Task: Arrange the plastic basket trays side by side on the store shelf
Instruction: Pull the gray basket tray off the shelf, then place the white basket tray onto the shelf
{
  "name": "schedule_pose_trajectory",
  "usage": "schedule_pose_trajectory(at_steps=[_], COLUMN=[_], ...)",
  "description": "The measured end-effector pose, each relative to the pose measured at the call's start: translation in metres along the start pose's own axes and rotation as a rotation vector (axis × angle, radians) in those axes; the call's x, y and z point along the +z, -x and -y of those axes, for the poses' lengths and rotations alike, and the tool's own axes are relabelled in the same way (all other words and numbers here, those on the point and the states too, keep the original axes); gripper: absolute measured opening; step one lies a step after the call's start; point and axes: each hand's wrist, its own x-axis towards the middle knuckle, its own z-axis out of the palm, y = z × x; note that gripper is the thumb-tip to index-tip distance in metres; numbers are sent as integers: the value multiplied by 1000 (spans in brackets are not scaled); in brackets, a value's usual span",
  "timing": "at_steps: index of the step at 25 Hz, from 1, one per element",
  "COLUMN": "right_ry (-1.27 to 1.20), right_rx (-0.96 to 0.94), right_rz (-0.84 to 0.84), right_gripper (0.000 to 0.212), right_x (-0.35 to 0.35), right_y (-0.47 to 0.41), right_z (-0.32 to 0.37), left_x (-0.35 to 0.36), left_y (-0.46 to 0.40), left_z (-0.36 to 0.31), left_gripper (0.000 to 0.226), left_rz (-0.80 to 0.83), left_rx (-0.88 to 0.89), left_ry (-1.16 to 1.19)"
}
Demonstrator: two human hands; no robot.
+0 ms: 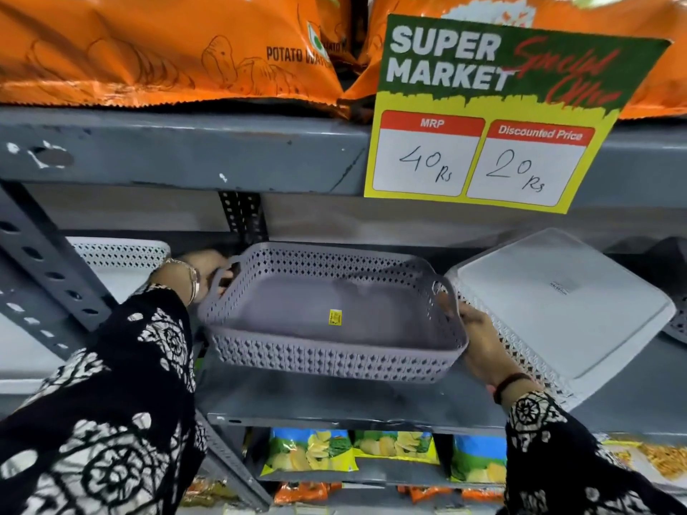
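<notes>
A grey-lilac perforated plastic basket tray [297, 310] with a yellow sticker inside sits on the grey metal shelf [334, 403], in the middle of the view. My left hand [202, 269] grips its left handle. Its right handle and side are held by my right hand [479, 340]. A white basket tray [119, 254] stands on the shelf to the left, partly hidden behind an upright post. To the right a light grey tray [565, 299] lies bottom-up and tilted, touching the middle tray's right end.
A slotted metal upright [48, 269] slants across the left. The shelf above [186, 150] carries orange snack bags and a hanging price sign [483, 117]. Below the shelf are yellow-green snack packets [312, 451]. A dark round perforated item [678, 321] shows at the far right.
</notes>
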Motion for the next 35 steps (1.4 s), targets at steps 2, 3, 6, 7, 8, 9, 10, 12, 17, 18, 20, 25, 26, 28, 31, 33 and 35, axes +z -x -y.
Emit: schedule_pose_trajectory(at_steps=[2, 3, 6, 7, 8, 9, 10, 12, 17, 18, 20, 25, 26, 28, 31, 33, 35], right_ry=[-117, -154, -107, -89, -80, -74, -71, -78, -47, -20, 60, 41, 43, 140, 223, 289, 427], right_rx=[52, 72, 89, 75, 60, 53, 48, 34, 34, 31, -2, -205, -232, -259, -253, -226, -209], right_rz=[-20, -26, -37, -60, -81, -99, -110, -113, -88, -80, -102, -139, -146, -194, -307, -345, -346], right_gripper=[26, 28, 39, 36, 30, 25, 24, 28, 26, 30, 42, 65, 76, 73, 49, 46, 45], right_x=[1, 3, 9, 9, 8, 8, 7, 7, 4, 6, 5, -26, -46, -85, -163, -200, -235], right_y=[-2, -3, -4, -4, -4, -4, -5, -3, -1, 0, 1, 6, 4, -2, -16, -26, -36], right_z=[-5, -7, -14, -17, -20, -24, -27, -27, -31, -30, -23, 39, 51, 68, 78, 80, 83], left_x=[2, 2, 6, 8, 11, 15, 17, 21, 26, 27, 35, 103, 133, 195, 299, 342, 374], left_y=[-8, -12, -21, -22, -21, -21, -19, -17, -12, -10, -1, 37, 46, 74, 123, 139, 146], left_z=[14, 19, 33, 37, 39, 41, 42, 43, 43, 42, 40, 3, -8, -26, -39, -39, -34], left_gripper=[33, 35, 26, 23, 29, 35, 38, 40, 43, 43, 47, 51, 52, 55, 58, 56, 57], left_rz=[11, -2, -116, -132, -135, -140, -146, -144, -136, -153, -267, -416, -366, -276, -118, -138, -174], left_rx=[8, 27, -5, -38, -60, -68, -70, -85, -75, -50, 29, 373, 421, 447, 423, 376, 341], left_ry=[-62, -98, 6, 53, 79, 89, 78, 87, 94, 60, -171, -524, -456, -256, 15, 49, 7])
